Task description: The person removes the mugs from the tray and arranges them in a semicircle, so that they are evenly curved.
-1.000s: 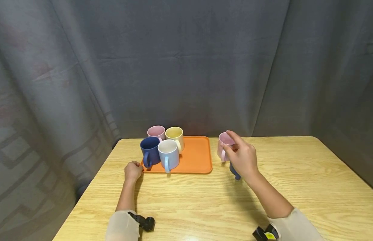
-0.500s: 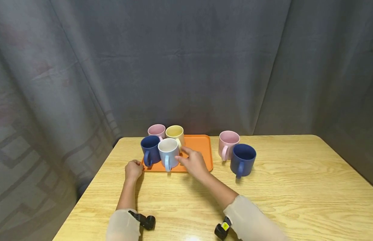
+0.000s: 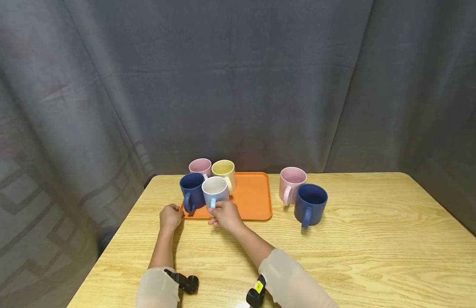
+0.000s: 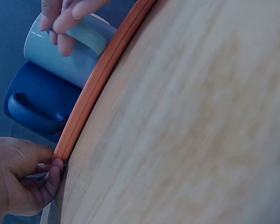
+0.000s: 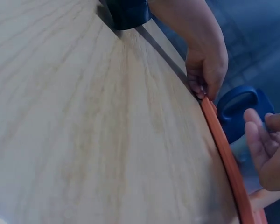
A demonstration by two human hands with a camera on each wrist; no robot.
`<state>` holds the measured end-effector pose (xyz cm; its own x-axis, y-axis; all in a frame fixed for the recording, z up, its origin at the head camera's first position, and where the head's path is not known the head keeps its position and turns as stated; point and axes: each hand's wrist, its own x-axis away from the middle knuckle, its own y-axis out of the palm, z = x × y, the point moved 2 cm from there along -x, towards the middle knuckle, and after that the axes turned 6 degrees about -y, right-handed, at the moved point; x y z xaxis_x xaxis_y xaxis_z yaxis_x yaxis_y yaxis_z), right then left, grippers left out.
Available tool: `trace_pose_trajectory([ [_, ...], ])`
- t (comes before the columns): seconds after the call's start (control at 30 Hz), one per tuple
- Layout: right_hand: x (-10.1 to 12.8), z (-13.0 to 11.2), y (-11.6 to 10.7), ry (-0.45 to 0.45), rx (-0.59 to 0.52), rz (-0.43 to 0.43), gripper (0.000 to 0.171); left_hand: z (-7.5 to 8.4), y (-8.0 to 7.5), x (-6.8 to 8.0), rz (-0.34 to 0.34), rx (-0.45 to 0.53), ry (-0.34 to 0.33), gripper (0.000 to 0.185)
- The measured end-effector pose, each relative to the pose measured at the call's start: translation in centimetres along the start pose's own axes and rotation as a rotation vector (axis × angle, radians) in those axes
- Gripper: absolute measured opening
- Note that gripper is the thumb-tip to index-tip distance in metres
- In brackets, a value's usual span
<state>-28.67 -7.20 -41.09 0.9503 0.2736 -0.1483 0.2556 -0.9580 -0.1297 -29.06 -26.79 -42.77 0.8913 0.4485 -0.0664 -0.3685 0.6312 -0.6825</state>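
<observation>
**Right hand taking the light-blue mug by its handle**

The pale blue ceramic mug (image 3: 215,191) stands upright at the near edge of the flat orange plastic tray (image 3: 253,201), its handle turned toward me. My right hand (image 3: 225,215) is on that handle: in the left wrist view the fingers (image 4: 65,28) curl round the pale loop, so I read the grip as clamped on the mug, though it has not been lifted. I judge this to be the grasping step, with the mug yet to leave the tray.

Touching it on its left is a dark blue ceramic mug (image 3: 191,192), and just behind stand a pale yellow mug (image 3: 224,171) and a pink mug (image 3: 199,167), all four packed together in the tray's left half. My left hand (image 3: 170,217) pinches the tray's near-left corner, its grip closed on the rim, steadying it against the light wooden bench (image 3: 368,248).

Off the tray to the right, a second pink mug (image 3: 291,185) and a second dark blue mug (image 3: 309,204) stand just beside each other on the bench.

The next move, as I see it, calls for a straight lift before any sideways travel: the neighbours sit so close that dragging could knock the dark blue one or tip the yellow one behind.
</observation>
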Motion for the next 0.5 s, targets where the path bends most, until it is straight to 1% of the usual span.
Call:
trace_pose_trajectory([
  [0.2,0.3,0.8,-0.5,-0.033,-0.054,0.027,0.019,0.1,0.0,0.0,0.009,0.006,0.002,0.013],
  [0.4,0.8,1.1,-1.3,-0.100,-0.070,0.000,0.020,0.2,0.1,0.0,0.010,0.004,0.004,0.012],
  [0.5,1.2,1.0,-1.6,-0.114,-0.068,-0.019,0.021,0.2,0.0,0.0,0.010,-0.004,0.002,0.012],
])
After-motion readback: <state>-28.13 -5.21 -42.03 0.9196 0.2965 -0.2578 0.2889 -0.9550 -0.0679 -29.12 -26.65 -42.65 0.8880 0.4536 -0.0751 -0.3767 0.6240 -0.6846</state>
